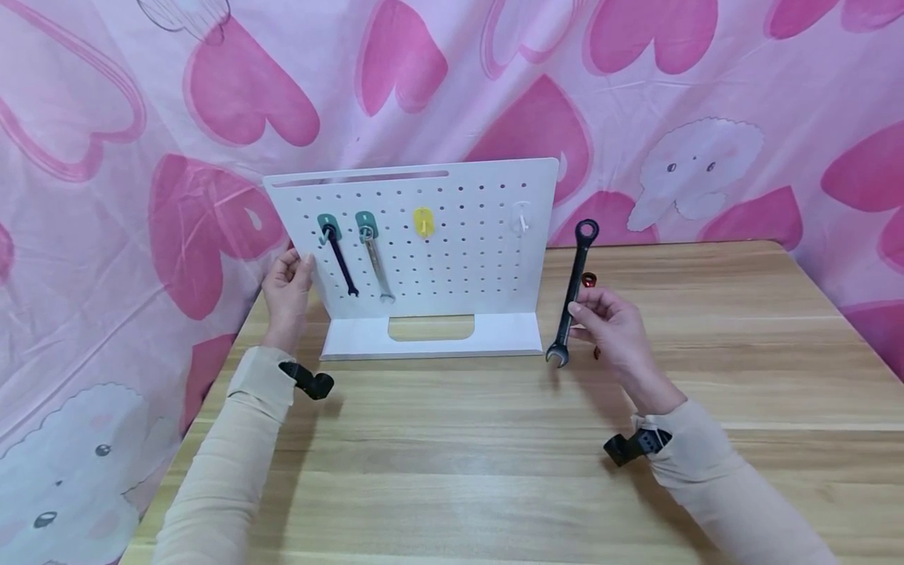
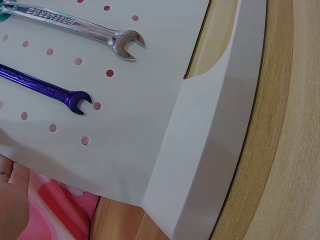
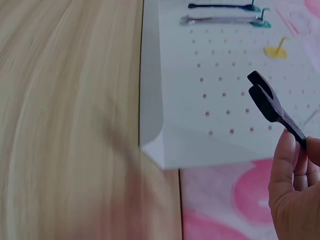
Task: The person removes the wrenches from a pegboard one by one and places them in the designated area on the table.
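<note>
My right hand pinches a black combination wrench by its shaft, holding it nearly upright just right of a white pegboard. In the right wrist view the open end of that black wrench points towards the board. At the board's left edge, my left hand grips the side, thumb near the front. A purple wrench and a silver wrench hang from green hooks on the board. Partly hidden behind my right hand is a red item on the table.
A yellow hook and a clear hook on the board carry nothing. The board stands on a wooden table. Behind it hangs a pink cloth with hearts.
</note>
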The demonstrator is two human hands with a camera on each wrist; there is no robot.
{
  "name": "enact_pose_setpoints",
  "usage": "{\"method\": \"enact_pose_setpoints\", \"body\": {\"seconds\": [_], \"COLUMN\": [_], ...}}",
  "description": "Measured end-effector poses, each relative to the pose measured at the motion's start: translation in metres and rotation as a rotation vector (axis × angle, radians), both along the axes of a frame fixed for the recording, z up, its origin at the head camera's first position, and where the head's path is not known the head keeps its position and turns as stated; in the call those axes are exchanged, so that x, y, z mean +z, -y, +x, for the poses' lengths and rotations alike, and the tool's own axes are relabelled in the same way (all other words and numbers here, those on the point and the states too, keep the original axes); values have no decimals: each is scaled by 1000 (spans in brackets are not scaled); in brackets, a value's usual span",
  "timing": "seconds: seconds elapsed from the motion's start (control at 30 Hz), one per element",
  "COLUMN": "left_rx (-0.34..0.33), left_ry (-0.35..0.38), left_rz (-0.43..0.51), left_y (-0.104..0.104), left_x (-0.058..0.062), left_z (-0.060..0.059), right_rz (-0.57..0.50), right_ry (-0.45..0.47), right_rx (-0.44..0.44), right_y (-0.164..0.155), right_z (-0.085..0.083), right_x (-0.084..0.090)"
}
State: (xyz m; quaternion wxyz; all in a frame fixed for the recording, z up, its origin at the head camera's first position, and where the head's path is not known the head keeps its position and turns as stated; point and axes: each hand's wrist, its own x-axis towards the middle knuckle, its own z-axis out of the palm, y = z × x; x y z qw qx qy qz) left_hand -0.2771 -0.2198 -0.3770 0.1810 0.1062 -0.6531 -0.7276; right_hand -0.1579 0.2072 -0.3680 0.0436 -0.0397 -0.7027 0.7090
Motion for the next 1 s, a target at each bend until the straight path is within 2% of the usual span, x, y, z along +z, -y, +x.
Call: {"method": "enact_pose_setpoints", "body": {"seconds": [0.23, 0.47, 0.87, 1.0], "left_rx": [8, 15, 2, -2], "left_ry": [-4, 5, 23, 18], "left_rz": [6, 22, 12, 9], "left_y": [1, 4, 1, 0], "left_x": [0, -1, 1, 0], "left_z": [-1, -2, -1, 0], "right_rz": [-67, -9, -13, 23], "right_ry": [61, 144, 177, 211], "right_rx": [-19, -37, -3, 13], "right_y": [-19, -36, -71, -81], "right_z": [-4, -9, -17, -19], "right_x": [-7, -16, -31, -35]}}
